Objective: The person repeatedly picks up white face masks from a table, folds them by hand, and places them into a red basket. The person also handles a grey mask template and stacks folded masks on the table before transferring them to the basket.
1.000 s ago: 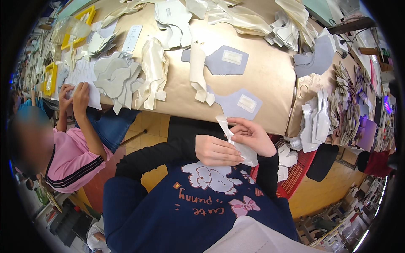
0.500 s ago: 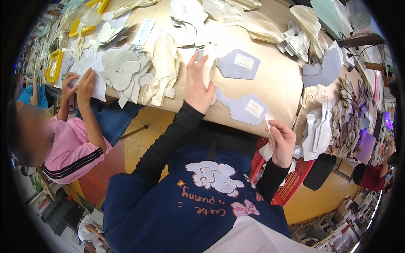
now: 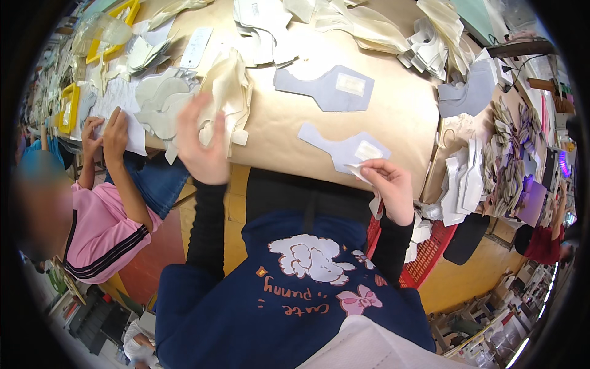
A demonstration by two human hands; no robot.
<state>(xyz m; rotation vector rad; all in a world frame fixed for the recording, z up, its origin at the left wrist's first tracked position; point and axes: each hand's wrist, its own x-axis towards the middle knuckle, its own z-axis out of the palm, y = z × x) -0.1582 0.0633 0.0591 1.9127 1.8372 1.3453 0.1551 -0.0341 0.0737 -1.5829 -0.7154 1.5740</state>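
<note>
My left hand (image 3: 206, 150) is slightly blurred, thumb and fingers spread, at the near side of a pile of cream, curved cut pieces (image 3: 228, 86). I see nothing held in it. My right hand (image 3: 393, 189) pinches a thin whitish strip (image 3: 376, 206) at the table's near edge, touching or just over the tip of a grey-blue cut piece (image 3: 335, 144). That piece bears a pale rectangular patch (image 3: 369, 150). Behind it lies a second grey-blue piece (image 3: 326, 91) of similar shape, also with a pale patch (image 3: 350, 85).
Pale grey cut pieces (image 3: 163, 101) lie left of the cream pile. More stacks (image 3: 261, 31) line the far side, with grey-blue pieces (image 3: 467, 89) at right. A red crate (image 3: 430, 252) stands below the table. A co-worker in pink (image 3: 104, 227) sits at left, hands on papers.
My left hand has moved left from the far grey-blue piece to the cream pile; the cream strip there is gone. My right hand has shifted slightly left and up, onto the nearer piece's edge.
</note>
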